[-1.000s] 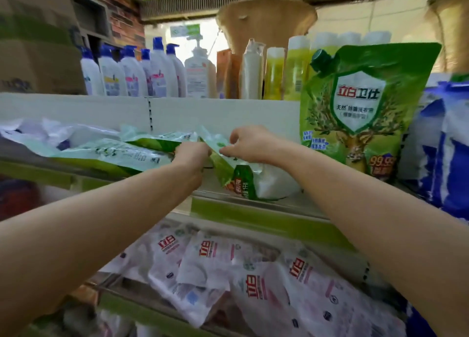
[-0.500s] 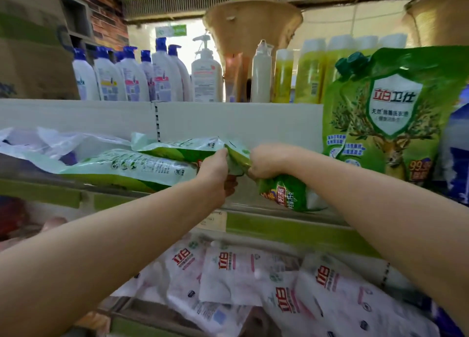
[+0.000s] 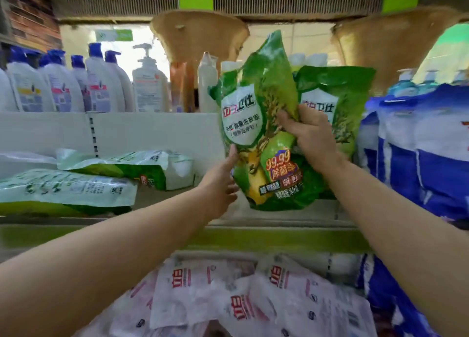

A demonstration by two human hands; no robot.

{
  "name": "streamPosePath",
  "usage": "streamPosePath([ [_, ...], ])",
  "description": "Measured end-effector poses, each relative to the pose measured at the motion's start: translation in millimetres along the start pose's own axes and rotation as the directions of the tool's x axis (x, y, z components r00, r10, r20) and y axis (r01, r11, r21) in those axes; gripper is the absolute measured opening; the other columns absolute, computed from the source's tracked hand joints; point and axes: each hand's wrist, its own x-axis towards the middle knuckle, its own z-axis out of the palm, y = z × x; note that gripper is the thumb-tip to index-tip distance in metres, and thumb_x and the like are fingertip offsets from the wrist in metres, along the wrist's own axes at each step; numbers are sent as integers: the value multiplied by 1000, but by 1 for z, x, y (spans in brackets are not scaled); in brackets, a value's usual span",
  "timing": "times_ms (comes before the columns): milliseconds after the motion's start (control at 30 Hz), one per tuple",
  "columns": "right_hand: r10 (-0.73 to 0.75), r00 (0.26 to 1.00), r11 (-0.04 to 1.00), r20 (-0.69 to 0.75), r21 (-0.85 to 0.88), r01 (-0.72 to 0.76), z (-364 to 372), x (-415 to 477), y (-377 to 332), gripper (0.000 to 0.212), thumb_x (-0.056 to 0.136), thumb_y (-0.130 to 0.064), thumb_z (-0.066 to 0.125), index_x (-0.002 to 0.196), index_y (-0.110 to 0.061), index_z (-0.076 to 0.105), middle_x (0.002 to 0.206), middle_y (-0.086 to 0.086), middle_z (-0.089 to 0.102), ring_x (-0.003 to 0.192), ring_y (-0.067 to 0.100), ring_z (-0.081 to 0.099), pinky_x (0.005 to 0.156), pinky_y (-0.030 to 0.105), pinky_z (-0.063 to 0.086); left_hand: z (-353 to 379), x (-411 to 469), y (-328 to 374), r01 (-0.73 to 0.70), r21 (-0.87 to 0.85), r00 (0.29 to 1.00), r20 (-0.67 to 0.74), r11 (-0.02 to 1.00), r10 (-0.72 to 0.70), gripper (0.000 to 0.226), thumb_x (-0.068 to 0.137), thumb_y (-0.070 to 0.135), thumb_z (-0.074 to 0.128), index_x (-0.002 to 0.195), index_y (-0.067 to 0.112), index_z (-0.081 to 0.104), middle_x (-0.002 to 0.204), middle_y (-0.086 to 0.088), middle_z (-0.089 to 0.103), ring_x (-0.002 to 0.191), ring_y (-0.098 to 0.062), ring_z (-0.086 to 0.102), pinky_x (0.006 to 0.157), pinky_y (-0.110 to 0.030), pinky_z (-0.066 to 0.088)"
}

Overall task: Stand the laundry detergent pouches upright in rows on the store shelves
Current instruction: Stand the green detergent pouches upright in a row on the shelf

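Pouch (image 3: 256,123) stands nearly upright on the shelf (image 3: 253,237). Right hand (image 3: 312,136) grip pinches it; left hand (image 3: 220,184) touches it, fingers spread.

Bright daylight from backlit window (image 3: 127,50) (blown out); motion blur throughout, wide-angle bending at edges.

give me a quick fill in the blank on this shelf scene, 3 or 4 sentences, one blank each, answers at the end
1. The right hand grips a pouch whose main colour is ____.
2. The left hand touches that pouch's ____ edge.
3. The two green pouches further left are lying ____ on the shelf.
4. The pouches at far right are white and ____.

Missing words: green; left; flat; blue
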Motion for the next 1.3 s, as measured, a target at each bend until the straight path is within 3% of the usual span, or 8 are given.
streamPosePath([
  [167,89,995,974,-36,211,-79,-1,-3,21,15,95,-10,47,94,-17,60,78,-13,69,69,-4,64,66,11,50,11,0,4,-83,-213,995,35,973,93,27,88,46,55,91,20,61,90,-3,74,78,-22,65,70,-39,51],
  [300,258,952,964,164,22,-265,16,10,38,43,98,-35,37,134,-12,39,126,3,57,115,19,54,102,34,42,-4,17,12,-261,-157,936,-283,952,210,53,87,45,58,129,16,48,123,-7,63,96,-28,64,71,-42,55],
  [400,381,921,920,75,-123,-371,40,28,44,40,99,-34,34,127,-8,44,126,12,55,109,25,53,95,35,42,-16,28,13,-358,-28,869,-376,933,322,62,88,53,50,138,19,38,130,-4,56,111,-26,59,95,-49,49],
  [567,522,832,852,-187,169,-496,74,50,55,36,99,-25,37,130,-9,43,126,12,53,108,26,52,85,32,38,-25,33,15,-366,51,887,-285,929,365,63,73,48,66,128,27,40,126,-7,55,115,-30,56,100,-50,46],
  [733,468,799,882,-378,249,-399,93,52,74,40,98,-26,40,133,-7,41,135,13,49,125,28,46,106,43,35,-38,19,5,-224,744,817,-209,629,537,102,74,19,73,149,17,5,146,-14,19,140,-31,16,120,-41,12],
  [900,460,790,888,-405,211,-409,96,62,80,40,97,-26,43,132,-7,42,134,11,51,124,27,48,102,41,38,-28,10,-7,-293,732,924,51,615,379,97,77,9,69,145,37,5,138,-13,22,117,-29,47,102,-31,42],
  [1100,467,831,832,-301,-169,-529,86,72,74,44,98,-22,42,134,-1,28,127,16,53,102,28,55,67,26,40,-8,45,10,-34,657,968,-166,753,189,97,81,23,68,151,27,1,149,-22,18,132,-37,36,111,-42,36],
  [1300,411,900,634,-144,-664,-396,95,43,65,88,89,-10,52,145,-7,-15,152,27,4,136,41,24,111,49,30,-8,72,2,-14,587,901,-344,809,265,81,90,61,38,149,13,9,155,-8,19,141,-25,28,110,-33,30],
])
